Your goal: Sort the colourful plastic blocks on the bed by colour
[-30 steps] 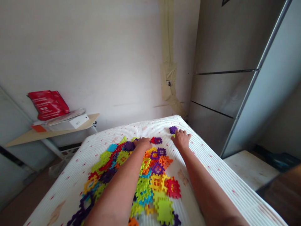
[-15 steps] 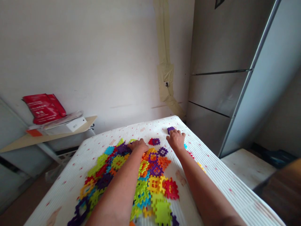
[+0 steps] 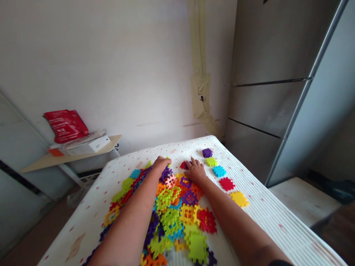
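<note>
My left hand [image 3: 161, 164] is over the far edge of a heap of plastic interlocking tiles. Its fingers are closed around a lime-green interlocking tile [image 3: 168, 159], mostly hidden, with purple tiles [image 3: 165, 173] just below. My right hand [image 3: 196, 171] rests at the heap's far right side, fingers spread, palm down. Its fingertips touch or hover over a small purple tile, partly covered, beside a red tile [image 3: 182, 165]. Close to both hands lies a pink window-shaped tile [image 3: 171, 181]. The heap mixes lime, orange, yellow, red, blue and purple pieces.
Along the table's right side runs a row: purple tiles [image 3: 207, 152], a lime tile [image 3: 211, 161], a blue tile [image 3: 219, 170], a red tile [image 3: 227, 183] and a yellow tile [image 3: 239, 198]. A refrigerator [image 3: 260, 107] stands right; a shelf [image 3: 39, 165] with red bags [image 3: 66, 125] is left.
My right hand has left the purple tiles at the far right and come back left to the heap's edge. My left hand has closed on a lime-green tile. The view has shifted slightly.
</note>
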Tool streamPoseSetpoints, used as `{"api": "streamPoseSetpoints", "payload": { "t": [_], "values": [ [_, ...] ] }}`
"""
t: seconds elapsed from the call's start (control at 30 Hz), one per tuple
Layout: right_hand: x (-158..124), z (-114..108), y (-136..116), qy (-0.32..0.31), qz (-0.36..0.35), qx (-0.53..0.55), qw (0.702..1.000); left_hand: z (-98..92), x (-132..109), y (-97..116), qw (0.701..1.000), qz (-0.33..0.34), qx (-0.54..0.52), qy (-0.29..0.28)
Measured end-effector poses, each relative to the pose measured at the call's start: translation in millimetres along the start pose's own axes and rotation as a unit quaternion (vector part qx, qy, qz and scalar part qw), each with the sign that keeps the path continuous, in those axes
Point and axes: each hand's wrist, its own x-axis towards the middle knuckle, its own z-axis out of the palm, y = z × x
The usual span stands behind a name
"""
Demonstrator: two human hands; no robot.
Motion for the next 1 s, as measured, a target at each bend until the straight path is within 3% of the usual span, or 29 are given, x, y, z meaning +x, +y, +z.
{"api": "streamPoseSetpoints", "payload": {
  "t": [0.2, 0.33, 0.4, 0.53, 0.63, 0.77, 0.9, 1.0],
  "values": [
    [11, 8, -4, -0.017, -0.036, 0.038, 0.998, -30.7, -11, -8, 0.989, -0.069, -0.132, -0.011],
    [15, 6, -8, -0.028, -0.074, 0.078, 0.994, -59.1, -29, -14, 0.971, -0.077, -0.222, -0.040],
    [14, 5, -10, -0.030, -0.086, 0.110, 0.990, -72.8, -41, -19, 0.951, -0.071, -0.295, -0.060],
    [7, 4, -13, -0.035, -0.085, 0.201, 0.975, -94.6, -70, -35, 0.880, -0.074, -0.463, -0.078],
    [0, 4, -19, -0.040, -0.069, 0.267, 0.960, -106.0, -95, -50, 0.870, -0.075, -0.486, -0.043],
    [-8, 2, -32, -0.050, -0.066, 0.320, 0.944, -113.1, -129, -67, 0.884, -0.058, -0.462, 0.032],
    [-19, -7, -52, -0.058, -0.093, 0.333, 0.937, -110.3, -155, -78, 0.878, -0.051, -0.461, 0.116],
    [-31, -17, -69, -0.031, -0.140, 0.295, 0.945, -105.0, -165, -81, 0.872, -0.048, -0.461, 0.159]
  ]
}}
